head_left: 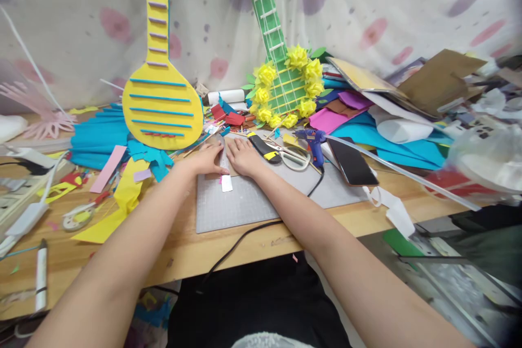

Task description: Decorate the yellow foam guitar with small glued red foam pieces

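My left hand (209, 159) rests on the grey cutting mat (240, 209), thumb and fingers apart. Beside it, my right hand (243, 157) lies flat with its fingers stretched over a piece of brown cardboard (233, 172). A narrow pale strip (224, 160), perhaps a ruler, runs between the hands, and my left thumb reaches to it. Just below lies a small white piece (227, 183) with a bit of pink at its edge. Right of my right hand are a black and yellow utility knife (265, 149) and scissors (296, 160).
A blue glue gun (314, 144) and a phone (353, 162) lie to the right; a black cord (244, 234) crosses the front. Behind stand a yellow paper instrument (163, 103) and a green one (271, 27) with yellow flowers. Coloured scraps crowd both sides.
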A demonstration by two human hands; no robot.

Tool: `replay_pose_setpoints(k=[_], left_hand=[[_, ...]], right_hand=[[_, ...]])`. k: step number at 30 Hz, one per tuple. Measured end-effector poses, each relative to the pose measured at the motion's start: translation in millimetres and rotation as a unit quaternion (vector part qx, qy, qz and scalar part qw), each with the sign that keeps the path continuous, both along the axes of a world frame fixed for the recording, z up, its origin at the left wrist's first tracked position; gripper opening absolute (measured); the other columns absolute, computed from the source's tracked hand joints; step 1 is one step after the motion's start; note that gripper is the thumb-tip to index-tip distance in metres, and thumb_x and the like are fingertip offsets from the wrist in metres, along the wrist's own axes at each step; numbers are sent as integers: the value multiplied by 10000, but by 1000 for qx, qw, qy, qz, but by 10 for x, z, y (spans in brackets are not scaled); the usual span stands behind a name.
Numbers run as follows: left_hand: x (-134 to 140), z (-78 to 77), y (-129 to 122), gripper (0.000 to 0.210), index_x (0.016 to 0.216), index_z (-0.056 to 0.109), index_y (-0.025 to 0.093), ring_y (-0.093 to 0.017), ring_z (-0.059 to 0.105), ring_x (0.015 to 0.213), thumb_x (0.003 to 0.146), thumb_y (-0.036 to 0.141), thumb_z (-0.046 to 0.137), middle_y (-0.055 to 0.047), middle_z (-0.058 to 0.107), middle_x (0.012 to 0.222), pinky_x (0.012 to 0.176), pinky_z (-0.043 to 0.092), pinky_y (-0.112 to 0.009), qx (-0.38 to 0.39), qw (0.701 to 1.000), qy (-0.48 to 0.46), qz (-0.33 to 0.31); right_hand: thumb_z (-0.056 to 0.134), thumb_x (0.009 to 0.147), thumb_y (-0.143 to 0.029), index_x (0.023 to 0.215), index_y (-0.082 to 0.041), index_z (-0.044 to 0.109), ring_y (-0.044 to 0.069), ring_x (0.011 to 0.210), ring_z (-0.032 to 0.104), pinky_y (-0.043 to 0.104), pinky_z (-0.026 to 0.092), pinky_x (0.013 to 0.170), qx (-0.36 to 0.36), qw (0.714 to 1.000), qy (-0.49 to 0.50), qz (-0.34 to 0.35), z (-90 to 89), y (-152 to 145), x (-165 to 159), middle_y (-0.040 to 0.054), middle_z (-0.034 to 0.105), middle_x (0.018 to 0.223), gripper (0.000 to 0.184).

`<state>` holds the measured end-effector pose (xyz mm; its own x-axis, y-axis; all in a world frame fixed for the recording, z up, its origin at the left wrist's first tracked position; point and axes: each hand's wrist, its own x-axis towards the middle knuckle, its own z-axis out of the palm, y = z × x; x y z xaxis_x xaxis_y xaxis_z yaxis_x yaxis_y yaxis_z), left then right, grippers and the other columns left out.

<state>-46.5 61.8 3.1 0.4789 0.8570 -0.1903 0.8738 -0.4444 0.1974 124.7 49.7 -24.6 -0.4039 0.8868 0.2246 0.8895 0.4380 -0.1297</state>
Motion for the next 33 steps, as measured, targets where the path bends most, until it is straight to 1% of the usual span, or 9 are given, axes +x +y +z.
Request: replay_pose_setpoints(k=[4,8,12,14,16,18,22,29,33], left_hand=[[21,-56,-151,934,1416,227,71,-276,124,1390,692,573,537,-189,137,1499,1116,166,-400,-6,999,-47,0],[91,-125,-341,765,1411,227,35,-256,94,1394,791,435,431,-201,138,1492,1122,108,-441,21,996,-83,10],[107,-130,-416,671,1402,292,105,-241,158,1388,802,373,428,-148,201,1494,1123,134,-443,61,988,-138,21],[55,-119,-391,582,1385,341,161,-203,208,1378,830,330,383,-95,240,1494,1121,189,-403,102,974,-193,54],[-26,-120,-345,528,1369,372,193,-179,279,1352,847,268,333,-58,310,1471,1114,239,-372,140,956,-230,115],[-111,-144,-299,568,1395,321,205,-195,324,1331,828,212,343,-52,360,1444,1107,268,-388,136,948,-227,179],[-210,-213,-257,723,1452,145,203,-253,253,1361,774,154,392,-52,278,1483,1110,257,-445,98,945,-192,247],[-207,-190,-293,664,1447,141,184,-206,338,1324,812,160,334,-65,374,1435,1091,305,-390,104,942,-186,259],[-213,-202,-295,642,1447,122,185,-173,348,1318,835,178,318,-58,380,1431,1090,301,-360,108,944,-202,238]], right_hand=[[291,935,-364,1342,-92,419,284,1307,342,454,190,1080,-6,1000,0,-1,-18,14,-5,194,367,1413,506],[292,932,-373,1346,-93,415,293,1320,317,449,186,1084,-5,1000,3,-3,-37,27,-4,189,361,1419,515],[284,935,-368,1352,-95,408,283,1326,309,441,173,1090,-21,1000,3,-8,-11,11,-3,185,349,1427,514],[276,938,-371,1355,-97,404,278,1331,300,440,164,1094,-30,999,7,-9,8,2,-1,183,340,1432,515],[275,939,-377,1357,-102,401,275,1335,292,438,158,1096,-38,999,12,-10,22,-3,1,181,333,1437,516],[272,940,-379,1359,-109,400,270,1338,287,434,157,1097,-45,999,12,-11,28,0,3,176,331,1439,515],[265,941,-384,1364,-113,396,267,1346,271,429,150,1101,-53,999,4,-10,23,16,7,173,321,1445,519],[266,939,-388,1368,-117,393,269,1352,261,425,154,1102,-49,999,6,-9,19,17,4,164,320,1448,523],[259,940,-385,1369,-117,391,273,1353,260,429,168,1098,-48,999,12,-10,23,12,3,162,323,1447,523]])
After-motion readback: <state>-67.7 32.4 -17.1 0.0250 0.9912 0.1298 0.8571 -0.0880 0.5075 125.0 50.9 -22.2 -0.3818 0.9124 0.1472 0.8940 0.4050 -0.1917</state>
